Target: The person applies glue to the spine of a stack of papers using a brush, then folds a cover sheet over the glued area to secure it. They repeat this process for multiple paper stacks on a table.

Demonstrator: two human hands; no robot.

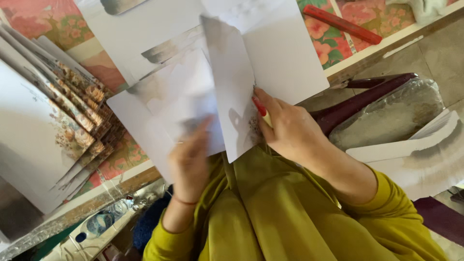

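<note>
Lighting: soft, even daylight, moderately bright; source direction cannot be told. Shadows: faint, 1 grey cast on the white folded paper card. Glare: mild sheen on the clear plastic-wrapped bundle. Blur: left hand motion-smeared; right hand sharper. Focus: lower-left corner soft. Distortion: wide-angle tilt, edges slanted.
</note>
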